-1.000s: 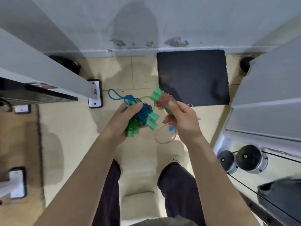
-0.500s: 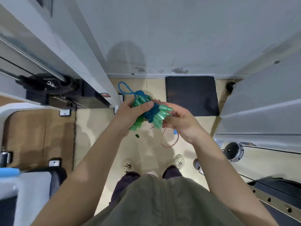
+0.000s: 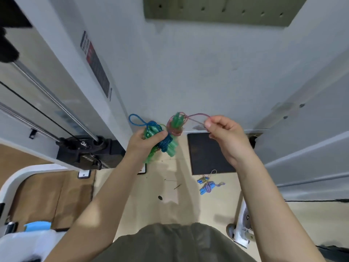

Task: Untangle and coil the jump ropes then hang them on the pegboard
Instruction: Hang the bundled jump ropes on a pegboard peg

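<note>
My left hand point(image 3: 144, 142) grips a coiled bundle of jump ropes, a blue rope point(image 3: 164, 142) wound around green handles point(image 3: 171, 149), with a blue loop point(image 3: 136, 120) sticking out to the upper left. A second bundle, the pink rope point(image 3: 174, 127) coiled on green handles, hangs just right of it. My right hand point(image 3: 224, 134) pinches the pink rope's loop point(image 3: 198, 116) and holds it out to the right. The olive pegboard point(image 3: 217, 11) is on the wall at the top of the view. Two more coiled ropes with blue handles point(image 3: 207, 187) lie on the floor.
A black mat point(image 3: 207, 154) lies on the floor against the grey wall. A white exercise machine with a black weight stack point(image 3: 85, 148) stands at the left. White machine panels point(image 3: 311, 148) rise at the right. My shoe point(image 3: 241, 231) shows at the lower right.
The camera has tilted up, bringing the pegboard into view. My right hand has pulled the pink bundle's loop out to the right, apart from the blue bundle in my left hand.
</note>
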A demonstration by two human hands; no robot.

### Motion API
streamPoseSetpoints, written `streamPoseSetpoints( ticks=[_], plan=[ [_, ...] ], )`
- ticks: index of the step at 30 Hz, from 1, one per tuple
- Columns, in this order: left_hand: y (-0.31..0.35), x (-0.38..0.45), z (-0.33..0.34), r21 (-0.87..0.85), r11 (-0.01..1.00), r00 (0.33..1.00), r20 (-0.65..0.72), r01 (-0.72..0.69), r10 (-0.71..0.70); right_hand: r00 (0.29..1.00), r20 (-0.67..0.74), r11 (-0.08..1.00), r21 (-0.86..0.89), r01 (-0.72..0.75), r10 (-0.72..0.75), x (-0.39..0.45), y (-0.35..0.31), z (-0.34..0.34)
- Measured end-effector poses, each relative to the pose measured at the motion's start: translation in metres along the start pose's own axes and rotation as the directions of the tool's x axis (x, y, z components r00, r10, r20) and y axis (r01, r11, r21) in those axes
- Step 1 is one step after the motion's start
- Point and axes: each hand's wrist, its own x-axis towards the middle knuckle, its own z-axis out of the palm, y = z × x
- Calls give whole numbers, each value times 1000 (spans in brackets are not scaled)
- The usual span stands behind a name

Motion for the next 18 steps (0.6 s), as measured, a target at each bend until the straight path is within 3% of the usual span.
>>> streamPoseSetpoints(
  ticks=[5,10,18],
  plan=[
    [40,-10,43,85,995,997,66,-54,49,983,164,984,-139,110,-86,13,-54,-22],
    [74,-4,84,139,983,991,69,-121,112,974,107,918,-328,222,-197,35,-89,-58],
    [115,55,112,24,976,973,81,-217,215,933,261,913,-258,316,-250,104,-117,-56]
  ],
)
